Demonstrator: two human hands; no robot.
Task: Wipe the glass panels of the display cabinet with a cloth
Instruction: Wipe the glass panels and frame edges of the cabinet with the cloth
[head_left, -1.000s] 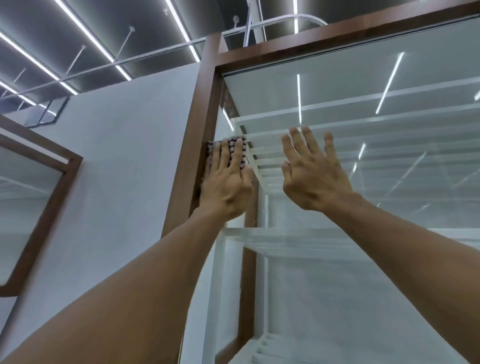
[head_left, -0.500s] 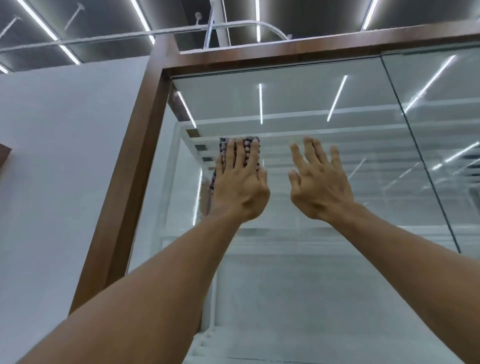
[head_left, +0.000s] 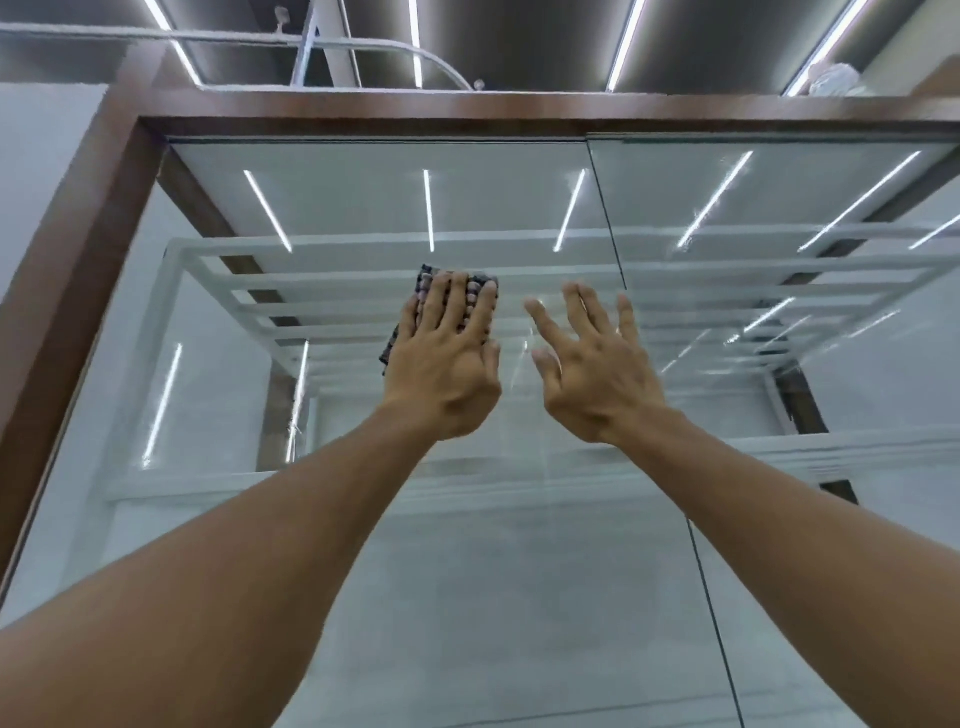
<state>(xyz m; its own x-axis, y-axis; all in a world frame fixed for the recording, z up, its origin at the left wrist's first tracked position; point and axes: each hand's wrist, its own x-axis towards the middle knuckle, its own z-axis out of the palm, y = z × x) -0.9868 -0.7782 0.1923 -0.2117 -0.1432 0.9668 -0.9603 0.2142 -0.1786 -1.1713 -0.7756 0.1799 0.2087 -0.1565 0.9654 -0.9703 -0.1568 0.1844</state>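
A tall display cabinet (head_left: 98, 223) framed in brown wood is rising toward a dark ceiling (head_left: 519, 41), its glass panel (head_left: 374, 561) reflecting white light strips (head_left: 626, 47). The left hand (head_left: 447, 358) is pressing a dark checked cloth (head_left: 485, 283) flat against the upper glass, fingers straight and close together. Just beside it, the right hand (head_left: 597, 364) is reaching up with fingers spread wide, holding nothing; whether it is touching the glass cannot be told.

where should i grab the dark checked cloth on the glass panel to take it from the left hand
Pinch the dark checked cloth by the strip sticking out past the outer edge of the left hand, coming from the left. It lies flat on the glass panel under straight fingers, so only that strip and a thin band above the fingertips are exposed.
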